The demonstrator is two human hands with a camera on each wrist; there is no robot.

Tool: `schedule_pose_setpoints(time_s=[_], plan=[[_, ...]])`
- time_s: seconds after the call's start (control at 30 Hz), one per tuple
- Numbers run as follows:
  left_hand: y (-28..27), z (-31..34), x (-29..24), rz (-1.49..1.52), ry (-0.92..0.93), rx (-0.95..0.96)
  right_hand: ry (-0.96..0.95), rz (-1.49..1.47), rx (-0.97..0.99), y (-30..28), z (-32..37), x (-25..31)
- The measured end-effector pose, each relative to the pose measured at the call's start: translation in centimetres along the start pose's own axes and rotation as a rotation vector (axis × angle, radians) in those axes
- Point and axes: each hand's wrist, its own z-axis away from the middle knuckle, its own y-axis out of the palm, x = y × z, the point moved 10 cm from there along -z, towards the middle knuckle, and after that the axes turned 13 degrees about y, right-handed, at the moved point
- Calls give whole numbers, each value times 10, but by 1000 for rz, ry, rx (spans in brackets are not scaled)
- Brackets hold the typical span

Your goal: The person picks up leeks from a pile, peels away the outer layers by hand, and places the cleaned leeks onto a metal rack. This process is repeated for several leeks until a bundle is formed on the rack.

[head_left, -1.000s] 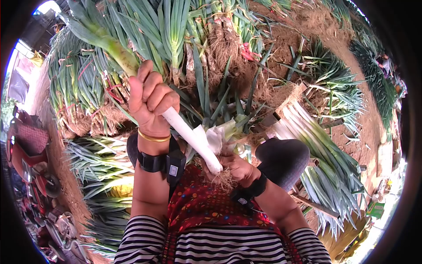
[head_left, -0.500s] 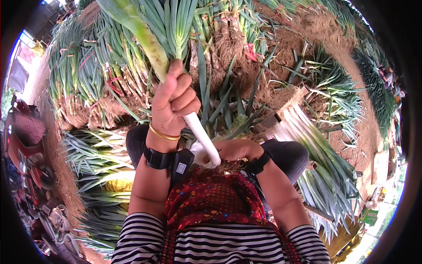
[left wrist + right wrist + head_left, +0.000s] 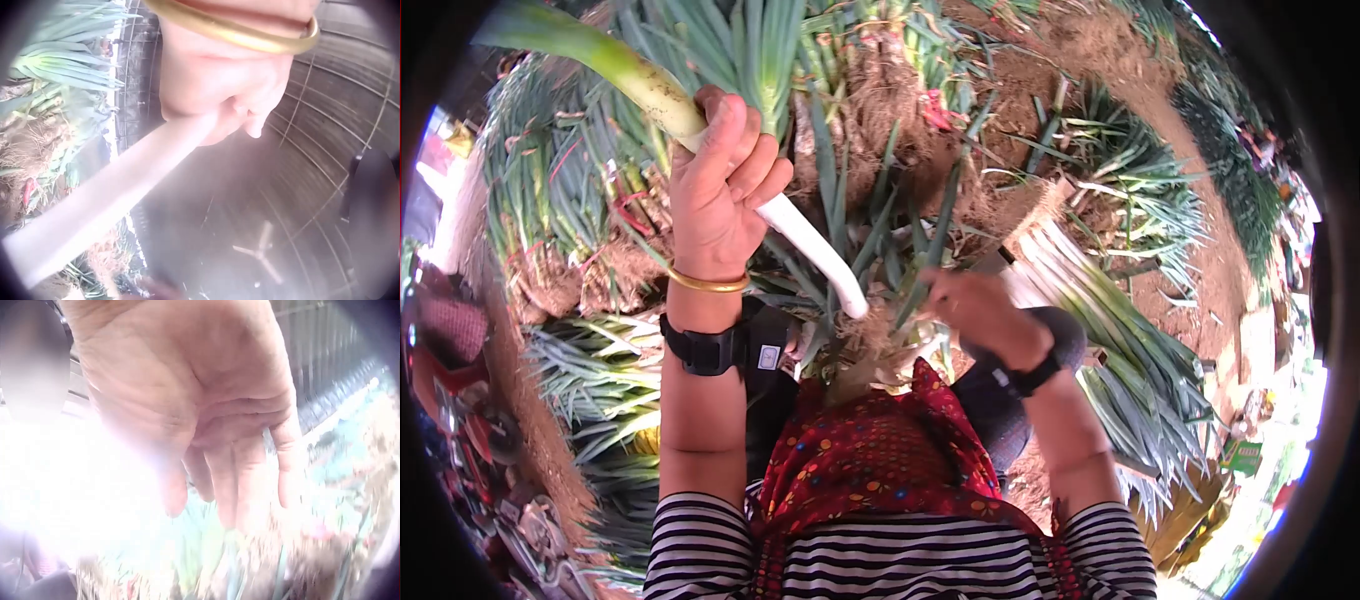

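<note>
In the head view my left hand (image 3: 725, 190), with a gold bangle at the wrist, grips a leek (image 3: 815, 240) around its shaft. The leek slants, its green top up at the left and its smooth white end down toward my lap. That white shaft (image 3: 106, 194) also runs out below the fist in the left wrist view. To the right of the white end is my right hand (image 3: 990, 315), blurred and apart from the leek. In the right wrist view the right hand (image 3: 194, 406) shows its palm, fingers loosely extended, holding nothing. Roots (image 3: 870, 335) lie below the white end.
A stack of white-stemmed leeks (image 3: 1100, 350) lies at my right. More leeks (image 3: 590, 380) are piled at my left. Tied upright bundles (image 3: 550, 190) stand behind, and loose leeks (image 3: 1140, 190) lie on the soil at the back right. Red vehicles (image 3: 460, 370) are at the far left.
The right hand was at the leek's root end; now it has moved right, away from it. My left hand has lifted the leek up and to the left. The loose pale outer leaves around the shaft are gone.
</note>
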Motion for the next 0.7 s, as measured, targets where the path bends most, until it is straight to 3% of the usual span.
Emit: schedule_pose_setpoints(time_s=[0.07,0.13,0.17,0.2,0.23,0.27,0.3,0.4,0.43,0.5,0.53,0.6,0.67,0.7], plan=[[15,-4,17,-27,-7,-4,-133,180,-416,-109,30,20],[39,-7,39,-238,-13,89,-62,145,-650,-200,63,19],[55,-9,53,-283,-35,131,-199,222,-726,-234,94,46],[74,-9,70,-436,-73,299,-71,13,-830,-272,121,43],[91,-9,85,-564,-77,371,-269,261,-999,-299,148,55],[109,-9,102,-696,-74,442,-307,344,-1113,-318,175,62],[132,-10,118,-688,45,574,-319,440,-1232,-325,199,73],[185,7,184,-760,31,840,-316,1023,-1085,-338,220,69],[199,17,209,-789,-21,953,-132,1356,-1114,-327,213,55],[218,40,261,-857,-76,1145,-42,1333,-1069,-313,197,27],[227,51,279,-912,17,1257,20,1309,-1014,-312,193,-2],[241,71,306,-943,109,1367,251,896,-754,-317,201,-99],[242,103,349,-990,-177,1572,453,650,-561,-298,208,-162],[248,114,359,-994,-32,1608,530,563,-492,-287,213,-187]])
